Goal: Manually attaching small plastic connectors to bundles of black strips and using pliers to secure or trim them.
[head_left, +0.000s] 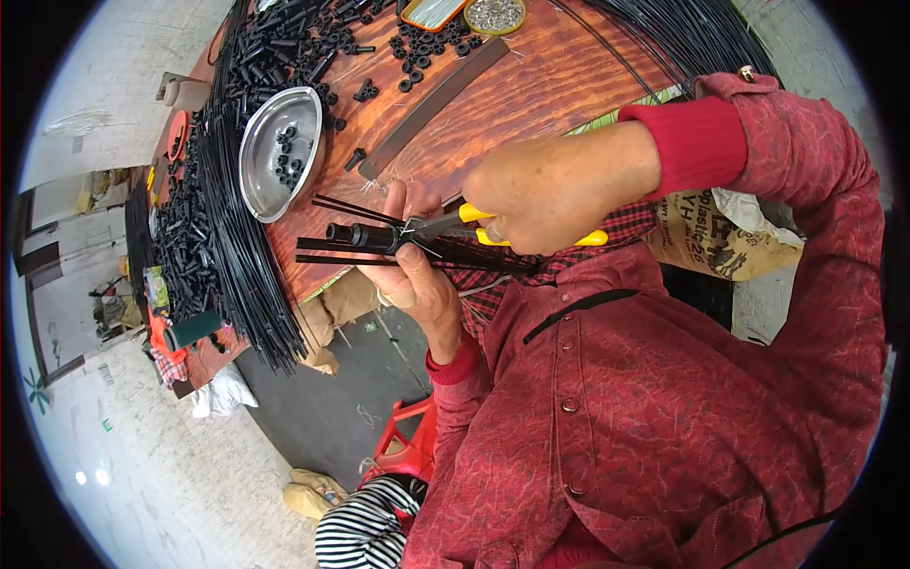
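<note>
The right hand [564, 194] has its grip wrapped around yellow-handled pliers [470, 214], their tip by a black tubular fitting [374, 237]. The left hand's [428, 292] grip pinches that fitting among thin black rods [332, 258], near the edge of the wooden surface [540, 85], where a metal bowl [269, 197] holds small black rings [287, 159].

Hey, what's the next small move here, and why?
I'd probably twist the pliers slightly to tighten the thin wire, first making sure they grip it. The right hand has their tips at the wire, while the left hand holds the black rods steady. I can't tell whether the tips grip it.
</note>
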`<move>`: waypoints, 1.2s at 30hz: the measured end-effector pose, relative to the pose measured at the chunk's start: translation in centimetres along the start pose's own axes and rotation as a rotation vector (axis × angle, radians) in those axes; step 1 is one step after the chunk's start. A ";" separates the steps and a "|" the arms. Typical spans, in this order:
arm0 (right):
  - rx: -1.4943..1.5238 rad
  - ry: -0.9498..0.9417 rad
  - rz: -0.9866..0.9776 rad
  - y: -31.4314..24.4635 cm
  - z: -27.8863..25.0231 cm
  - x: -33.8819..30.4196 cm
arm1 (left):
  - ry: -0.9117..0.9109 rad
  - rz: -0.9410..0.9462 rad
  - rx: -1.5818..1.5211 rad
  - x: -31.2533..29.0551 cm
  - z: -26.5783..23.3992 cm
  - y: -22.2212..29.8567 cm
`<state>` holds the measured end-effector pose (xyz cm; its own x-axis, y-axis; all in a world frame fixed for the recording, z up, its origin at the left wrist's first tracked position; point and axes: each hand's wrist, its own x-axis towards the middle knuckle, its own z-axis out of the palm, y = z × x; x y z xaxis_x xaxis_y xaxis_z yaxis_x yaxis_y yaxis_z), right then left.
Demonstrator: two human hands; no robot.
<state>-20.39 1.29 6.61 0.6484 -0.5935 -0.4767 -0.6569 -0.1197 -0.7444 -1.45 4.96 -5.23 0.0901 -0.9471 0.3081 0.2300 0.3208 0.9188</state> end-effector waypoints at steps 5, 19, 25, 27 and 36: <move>-0.097 0.038 -0.032 -0.5 0.2 -0.2 | 0.020 0.017 -0.033 0.1 0.5 0.0; -0.378 0.319 -0.256 0.6 2.1 0.1 | 0.049 -0.028 -0.031 -0.1 0.6 0.1; -0.302 0.280 -0.249 0.7 2.2 0.1 | 0.062 -0.033 -0.075 -0.2 0.4 0.2; -0.256 0.325 -0.242 0.7 2.5 0.0 | 0.044 -0.037 -0.080 -0.2 0.1 0.0; -0.250 0.238 -0.263 0.6 1.9 0.2 | -0.047 -0.043 0.042 -0.1 0.0 1.2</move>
<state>-19.89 2.64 5.21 0.7185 -0.6807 -0.1427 -0.5732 -0.4633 -0.6758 -1.14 5.46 -4.16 0.0351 -0.9598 0.2786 0.1919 0.2801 0.9406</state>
